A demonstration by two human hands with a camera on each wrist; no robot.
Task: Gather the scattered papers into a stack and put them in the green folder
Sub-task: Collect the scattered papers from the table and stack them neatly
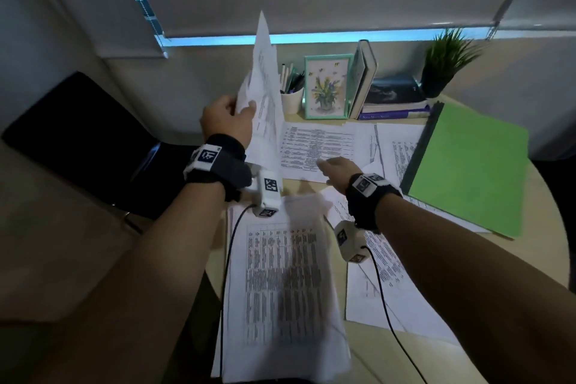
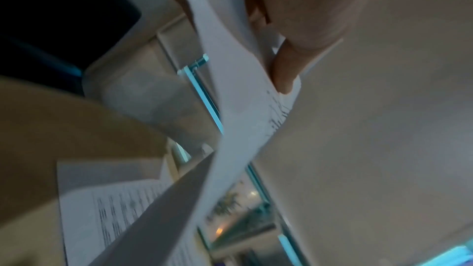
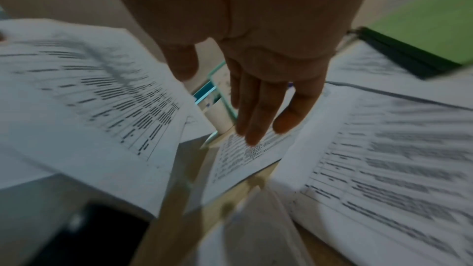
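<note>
My left hand (image 1: 232, 114) holds a small bunch of printed sheets (image 1: 265, 87) upright above the table's left edge; in the left wrist view the thumb (image 2: 284, 72) pinches the bent sheets (image 2: 238, 88). My right hand (image 1: 335, 167) is stretched out flat with straight fingers (image 3: 258, 112) over a printed sheet (image 1: 318, 146) lying at the middle back of the table. More printed sheets lie near me (image 1: 280, 284) and at the right (image 1: 389, 284). The green folder (image 1: 473, 171) lies shut at the right, over further sheets (image 1: 399, 150).
Along the back of the round wooden table (image 1: 467, 358) stand a white pen cup (image 1: 293, 97), a framed flower picture (image 1: 327, 87), upright and stacked books (image 1: 396, 97) and a potted plant (image 1: 445, 59). A black chair (image 1: 78, 140) is at the left.
</note>
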